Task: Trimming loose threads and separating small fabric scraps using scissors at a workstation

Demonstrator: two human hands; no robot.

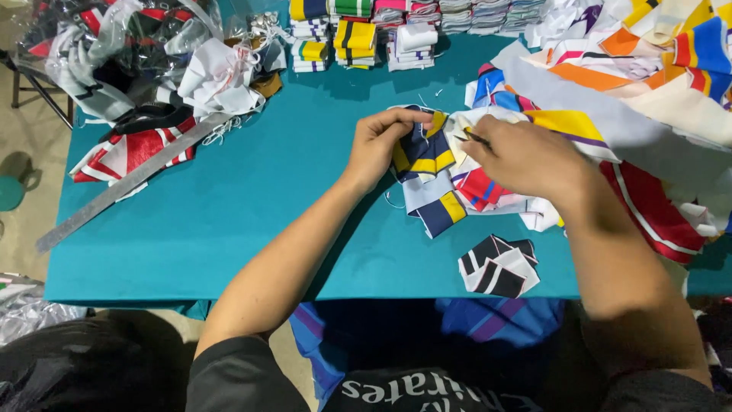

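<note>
My left hand (381, 145) pinches a small piece of navy fabric with yellow stripes (424, 150) at the middle of the teal table (229, 214). My right hand (526, 156) holds a thin dark tool (477, 138), its tip against the same piece. Under both hands lies a loose heap of fabric pieces (473, 191) in navy, yellow, white and red. A black-and-white fabric piece (499, 265) lies apart near the table's front edge.
A long metal ruler (122, 185) lies diagonally at the left, by red-and-white fabric (130, 152) and plastic bags of cloth (114, 46). Folded striped stacks (354, 42) line the back edge. Large coloured cloths (648, 76) cover the right side.
</note>
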